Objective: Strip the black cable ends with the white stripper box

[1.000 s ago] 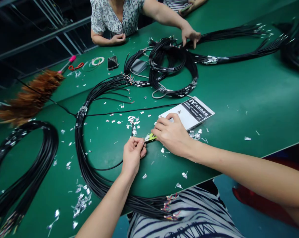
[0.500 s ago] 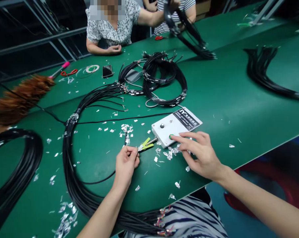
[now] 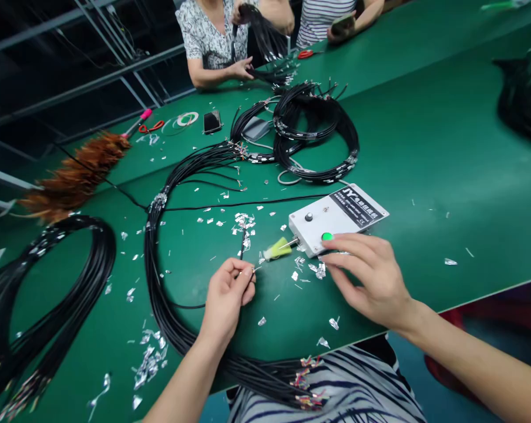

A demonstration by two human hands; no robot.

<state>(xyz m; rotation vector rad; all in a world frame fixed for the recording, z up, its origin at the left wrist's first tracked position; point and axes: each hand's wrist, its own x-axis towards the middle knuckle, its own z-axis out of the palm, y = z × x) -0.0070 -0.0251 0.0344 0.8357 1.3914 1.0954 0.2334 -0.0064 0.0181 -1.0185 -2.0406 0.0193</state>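
My left hand (image 3: 228, 294) pinches the bared end of a thin black cable (image 3: 242, 245) just left of a yellow-green clip (image 3: 276, 249). That clip sticks out on a short rod from a white control box (image 3: 340, 214) with a black knob and a green button (image 3: 326, 237). My right hand (image 3: 373, 276) hovers with fingers spread just in front of the box, fingertips close to the green button. A big loop of several black cables (image 3: 160, 294) curves round my left hand on the green table (image 3: 446, 164).
Silver foil scraps (image 3: 245, 223) litter the table. More cable coils lie at far centre (image 3: 318, 129) and at left (image 3: 49, 305). A feather duster (image 3: 78, 173), red scissors (image 3: 151, 126) and a phone (image 3: 211, 121) lie at the back. A person opposite (image 3: 212, 35) handles a cable bundle.
My right hand left the yellow-green clip and moved right to the box's green button. My left hand drew the cable end slightly back from the clip. The person opposite lifted a cable bundle.
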